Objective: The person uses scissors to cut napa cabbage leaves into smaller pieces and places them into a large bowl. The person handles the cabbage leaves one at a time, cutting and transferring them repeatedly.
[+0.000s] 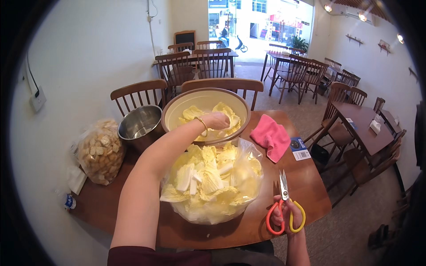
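My left hand, with a bangle on its wrist, reaches over into a wide cream basin with a brown rim. Its curled fingers are among pale yellow napa cabbage leaves, and whether they grip one is hidden. My right hand is at the table's right front, holding scissors with one red and one yellow handle. The blades point away from me. Between my arms, a clear plastic bag, open at the top, bulges with cut cabbage pieces just in front of the basin.
Left of the basin stands a steel pot, near a bag of brown bread-like chunks. A tissue pack and a bottle sit at the left edge. A pink cloth and a printed card lie right on the wooden table.
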The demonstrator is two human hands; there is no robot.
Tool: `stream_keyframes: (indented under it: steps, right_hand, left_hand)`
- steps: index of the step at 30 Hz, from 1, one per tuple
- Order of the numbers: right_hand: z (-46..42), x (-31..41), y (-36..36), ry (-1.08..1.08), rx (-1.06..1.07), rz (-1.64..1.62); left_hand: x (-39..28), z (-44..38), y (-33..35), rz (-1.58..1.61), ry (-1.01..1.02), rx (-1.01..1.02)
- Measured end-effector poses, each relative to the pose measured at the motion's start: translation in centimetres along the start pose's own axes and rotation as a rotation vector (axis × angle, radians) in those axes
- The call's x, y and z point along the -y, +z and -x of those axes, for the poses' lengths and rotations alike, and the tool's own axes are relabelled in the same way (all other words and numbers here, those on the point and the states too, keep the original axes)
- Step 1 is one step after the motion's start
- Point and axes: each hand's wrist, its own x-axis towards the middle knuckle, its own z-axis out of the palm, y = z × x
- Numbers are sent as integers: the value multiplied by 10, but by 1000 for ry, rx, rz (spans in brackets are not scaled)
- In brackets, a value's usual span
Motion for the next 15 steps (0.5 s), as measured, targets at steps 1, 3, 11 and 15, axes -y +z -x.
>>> stream_keyframes:
  steps: [1,3,11,15]
  right_hand:
    - [-1,0,1,1,0,16]
    - [-1,1,3,8,27,26]
    - [1,2,3,19,-10,38]
    - [1,2,2,16,24,38]
  left_hand:
    - [-7,-4,1,-36,-11,17]
    - [-3,-19,15,-103,-15,-17]
    - [-7,-36,15,-136,-51,-37]
    - [5,-31,0,139,-191,-77]
